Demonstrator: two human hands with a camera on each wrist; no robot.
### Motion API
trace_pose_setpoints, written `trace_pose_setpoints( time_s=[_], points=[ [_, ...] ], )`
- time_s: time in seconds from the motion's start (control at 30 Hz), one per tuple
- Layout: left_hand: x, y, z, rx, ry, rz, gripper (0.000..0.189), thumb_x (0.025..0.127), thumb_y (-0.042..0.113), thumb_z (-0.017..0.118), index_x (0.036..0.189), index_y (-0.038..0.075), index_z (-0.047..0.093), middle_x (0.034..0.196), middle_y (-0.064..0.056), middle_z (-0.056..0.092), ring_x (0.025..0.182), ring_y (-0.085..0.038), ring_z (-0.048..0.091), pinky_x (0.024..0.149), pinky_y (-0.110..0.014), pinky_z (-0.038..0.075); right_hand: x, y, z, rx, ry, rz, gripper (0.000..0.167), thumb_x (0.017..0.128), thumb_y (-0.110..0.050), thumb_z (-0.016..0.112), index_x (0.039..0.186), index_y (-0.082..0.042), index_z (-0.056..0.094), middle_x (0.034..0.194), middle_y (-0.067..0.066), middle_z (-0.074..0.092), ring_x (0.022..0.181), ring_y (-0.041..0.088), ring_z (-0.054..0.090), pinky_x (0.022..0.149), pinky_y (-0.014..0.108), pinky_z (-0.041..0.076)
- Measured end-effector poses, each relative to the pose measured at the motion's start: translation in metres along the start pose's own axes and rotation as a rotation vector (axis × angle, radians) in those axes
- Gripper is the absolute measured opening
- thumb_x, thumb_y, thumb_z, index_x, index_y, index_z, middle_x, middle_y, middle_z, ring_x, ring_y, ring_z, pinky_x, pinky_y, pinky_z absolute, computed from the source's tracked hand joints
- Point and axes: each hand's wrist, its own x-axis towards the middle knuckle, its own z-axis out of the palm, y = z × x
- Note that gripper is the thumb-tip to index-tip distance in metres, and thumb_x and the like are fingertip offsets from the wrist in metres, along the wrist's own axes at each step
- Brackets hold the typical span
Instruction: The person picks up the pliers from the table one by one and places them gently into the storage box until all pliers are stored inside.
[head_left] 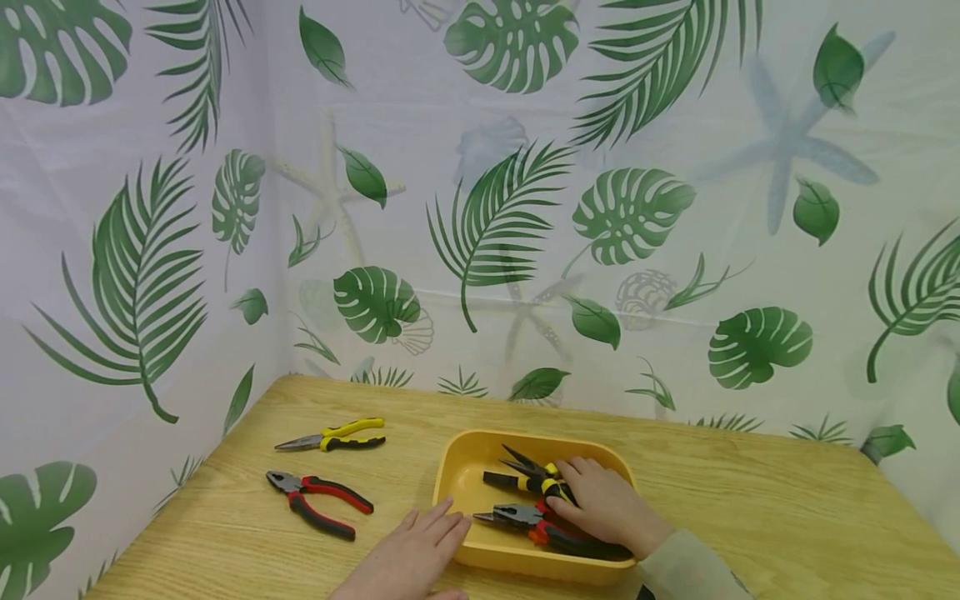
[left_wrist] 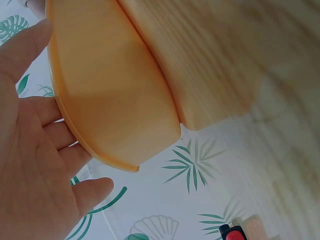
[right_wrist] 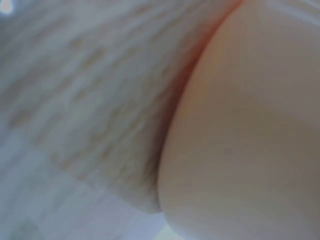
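A yellow plastic bin stands on the wooden table. My left hand rests its fingers on the bin's left rim; in the left wrist view the outstretched fingers touch that rim. Reaching into the bin, my right hand holds yellow-and-black handled pliers between thumb and fingers, partly hidden by the hand. Red-and-black handled pliers lie in front of them in the bin, partly under the right hand. The right wrist view shows only the bin's outer wall, blurred.
Left of the bin, needle-nose pliers with yellow-and-black handles lie on the table. Nearer me lie combination pliers with red-and-black handles, spread apart. A leaf-patterned cloth hangs behind the table and on its left.
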Motion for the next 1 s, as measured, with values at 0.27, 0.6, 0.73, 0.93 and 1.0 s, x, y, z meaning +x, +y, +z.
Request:
trace_pose_setpoints(
  time_s=[0.27,0.6,0.73,0.93,1.0],
  points=[
    [0.0,0.0,0.0,0.0,0.005,0.007,0.073,0.085,0.059,0.038,0.135,0.006,0.037,0.133,-0.008,0.04,0.128,-0.023,0.026,0.093,-0.047,0.033,-0.001,0.0,0.0,0.004,0.005,-0.002,0.061,0.088,-0.048,0.045,0.126,0.0,0.047,0.121,0.016,0.048,0.109,0.034,0.046,0.086,0.048,0.038],
    [0.0,0.001,0.001,0.007,0.01,0.008,0.073,0.085,0.059,0.038,0.135,0.006,0.037,0.133,-0.008,0.041,0.128,-0.023,0.025,0.093,-0.048,0.033,-0.005,0.001,-0.002,0.002,0.055,-0.006,0.058,0.088,-0.047,0.045,0.124,-0.001,0.049,0.119,0.013,0.05,0.107,0.031,0.047,0.087,0.047,0.038],
    [0.0,0.001,0.002,0.002,0.005,0.003,0.074,0.085,0.06,0.038,0.135,0.006,0.036,0.133,-0.008,0.04,0.128,-0.023,0.025,0.094,-0.048,0.032,-0.008,0.0,-0.008,0.026,0.089,0.005,0.057,0.088,-0.046,0.046,0.123,-0.001,0.05,0.12,0.014,0.05,0.109,0.031,0.046,0.09,0.046,0.036],
    [0.0,0.0,0.001,-0.001,-0.001,-0.001,0.074,0.084,0.06,0.037,0.135,0.006,0.036,0.134,-0.008,0.04,0.128,-0.023,0.025,0.094,-0.047,0.032,-0.016,-0.002,-0.022,0.08,0.119,0.001,0.058,0.088,-0.045,0.048,0.125,0.0,0.048,0.122,0.015,0.049,0.111,0.032,0.045,0.091,0.047,0.034],
    [0.0,0.0,0.001,-0.003,0.0,0.002,0.074,0.085,0.06,0.037,0.135,0.006,0.036,0.134,-0.008,0.039,0.128,-0.023,0.025,0.094,-0.048,0.032,-0.019,-0.002,-0.025,0.086,0.122,-0.001,0.058,0.088,-0.045,0.047,0.126,-0.001,0.047,0.122,0.014,0.049,0.112,0.031,0.045,0.092,0.047,0.034]
  ],
)
